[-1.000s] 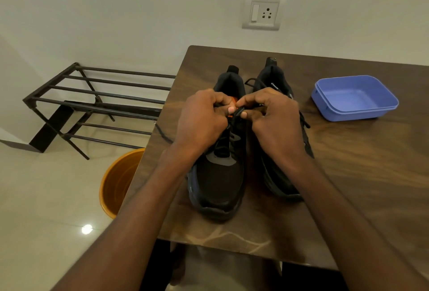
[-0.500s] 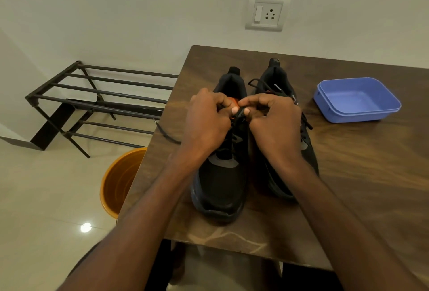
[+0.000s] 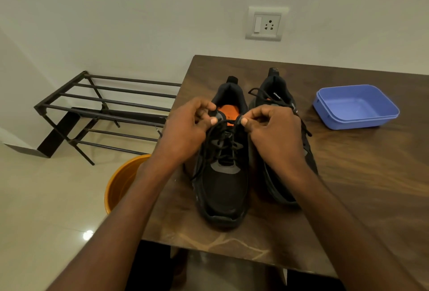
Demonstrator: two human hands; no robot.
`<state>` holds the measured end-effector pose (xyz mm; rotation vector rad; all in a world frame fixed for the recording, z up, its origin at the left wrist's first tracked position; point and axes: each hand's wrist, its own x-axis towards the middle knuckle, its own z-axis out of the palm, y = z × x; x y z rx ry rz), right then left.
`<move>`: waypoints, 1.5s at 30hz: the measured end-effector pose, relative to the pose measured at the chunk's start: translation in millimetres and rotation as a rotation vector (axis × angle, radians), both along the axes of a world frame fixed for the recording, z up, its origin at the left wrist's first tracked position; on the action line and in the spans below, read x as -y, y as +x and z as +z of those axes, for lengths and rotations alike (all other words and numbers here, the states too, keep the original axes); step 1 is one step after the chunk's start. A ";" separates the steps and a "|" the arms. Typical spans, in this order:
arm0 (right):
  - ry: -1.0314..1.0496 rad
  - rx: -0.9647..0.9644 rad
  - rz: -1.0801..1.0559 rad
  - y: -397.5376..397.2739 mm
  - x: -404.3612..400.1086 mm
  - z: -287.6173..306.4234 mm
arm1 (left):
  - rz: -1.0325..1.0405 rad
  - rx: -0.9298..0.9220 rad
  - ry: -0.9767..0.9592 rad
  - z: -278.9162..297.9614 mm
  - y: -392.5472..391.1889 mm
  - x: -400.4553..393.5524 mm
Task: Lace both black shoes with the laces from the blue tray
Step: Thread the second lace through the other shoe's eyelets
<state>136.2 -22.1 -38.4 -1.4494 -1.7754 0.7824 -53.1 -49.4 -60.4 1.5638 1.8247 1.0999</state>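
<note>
Two black shoes stand side by side on the brown table (image 3: 348, 174), toes toward me. The left shoe (image 3: 222, 188) shows an orange insole and a black lace (image 3: 222, 144) crossing its eyelets. My left hand (image 3: 185, 128) pinches the lace at the shoe's upper left side. My right hand (image 3: 274, 132) pinches the lace at the upper right side. The right shoe (image 3: 276, 91) is partly hidden behind my right hand; its lace lies loose over its top. The blue tray (image 3: 355, 107) sits at the right with nothing visible in it.
An orange bucket (image 3: 120, 181) stands on the floor beside the table's left edge. A black metal rack (image 3: 92, 109) is against the wall at the left. A wall socket (image 3: 267, 23) is above the table. The table's near edge is just below the shoes.
My hands have drawn apart to either side of the left shoe, uncovering its orange insole and laced eyelets. The lace end that hung out to the left is pulled in.
</note>
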 end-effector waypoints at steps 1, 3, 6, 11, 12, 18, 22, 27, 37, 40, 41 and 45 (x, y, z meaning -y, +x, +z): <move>-0.003 0.002 0.005 0.2 -0.9 -0.6 | -0.007 -0.002 -0.009 1.2 -0.4 0.9; -0.033 -0.035 0.008 1.5 -2.4 -1.4 | -0.013 -0.019 -0.017 4.4 0.2 2.8; -0.205 -0.303 -0.022 4.8 -3.1 10.0 | -0.017 -0.035 -0.015 9.4 1.9 5.7; -0.183 -0.513 -0.198 31.2 -10.6 32.9 | 0.003 -0.165 -0.005 16.0 5.8 9.7; -0.094 -0.448 -0.274 38.5 -12.5 33.5 | 0.001 -0.163 -0.006 17.0 6.6 10.2; 0.478 0.364 -0.217 32.5 -6.3 20.6 | -0.014 -0.165 0.053 16.0 4.6 8.0; 0.259 0.423 0.093 7.6 -1.5 6.9 | -0.027 -0.170 0.091 12.4 5.7 4.3; 0.090 0.253 0.004 21.7 -10.3 15.1 | -0.020 -0.144 0.094 10.4 -0.9 2.6; 0.325 0.458 0.029 16.4 2.4 20.2 | -0.016 -0.158 0.104 14.6 2.0 5.6; 0.216 0.429 0.115 4.0 2.2 12.4 | -0.029 -0.156 0.114 14.2 1.8 6.7; 0.202 0.399 0.087 7.5 -1.9 12.1 | -0.032 -0.161 0.116 14.2 1.5 7.0; 0.198 0.412 -0.258 44.3 -19.7 23.8 | -0.030 -0.184 0.108 15.0 1.2 7.0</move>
